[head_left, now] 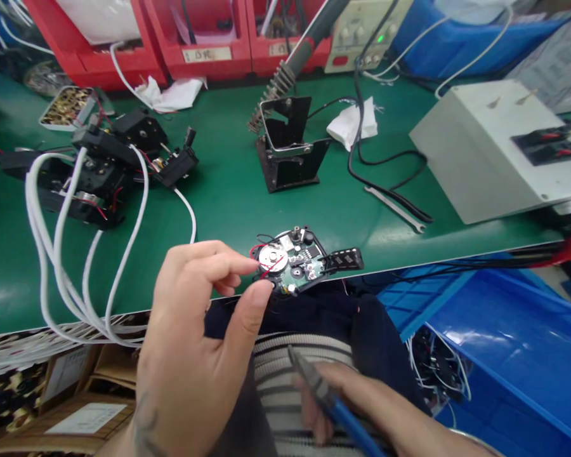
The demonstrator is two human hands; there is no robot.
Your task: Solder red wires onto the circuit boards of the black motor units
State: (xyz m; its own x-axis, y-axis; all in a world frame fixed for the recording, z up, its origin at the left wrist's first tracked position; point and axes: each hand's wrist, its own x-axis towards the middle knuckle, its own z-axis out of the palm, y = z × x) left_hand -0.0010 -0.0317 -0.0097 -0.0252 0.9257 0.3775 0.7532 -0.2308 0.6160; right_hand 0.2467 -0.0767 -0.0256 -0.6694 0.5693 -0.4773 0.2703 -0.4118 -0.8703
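Observation:
A small green circuit board assembly (297, 271) with a round silver motor-like disc and red and black wires lies at the bench's front edge. The thumb and index finger of my left hand (197, 324) close on its left edge, by the red wires. The exact contact is partly hidden. A black ribbed piece (343, 259) sticks out from the board's right side. Lower down, over my lap, my right hand (333, 400) is wrapped around blue-handled pliers (330, 400). Their dark jaws point up and left, apart from the board; some blur covers this hand.
Black assemblies with white cables (95, 171) occupy the bench's left. Behind the board stands a soldering iron holder (292, 155). A spanner (394, 209) and a grey metal box (495, 152) are to the right. Red bins (204, 63) line the back; a blue crate (518, 343) sits below.

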